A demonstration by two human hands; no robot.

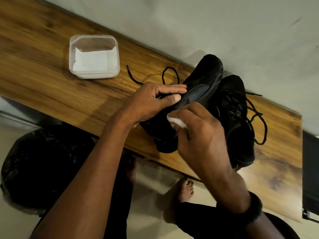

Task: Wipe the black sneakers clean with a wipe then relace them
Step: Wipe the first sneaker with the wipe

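Wiping a black sneaker (203, 78) on a wooden tabletop (43, 66)
The left hand (150, 102) grips it; the right hand (202, 135) pinches a wipe (177, 120) to its sole (195, 94); the tabletop abuts a pale wall (224, 23).

Only a white corner of the wipe (177, 120) shows; the rest is buried under the fingers of the right hand (200, 135). The tilted sneaker (198, 90) turns its sole toward me, so its lacing side is hidden, and both hands cover its middle. The loose lace (131, 76) disappears under the left hand (150, 102). The right wrist hides part of the second sneaker (236, 118). The table (43, 66) runs off the left edge. Below it, a black bag (43, 161) is blurred.
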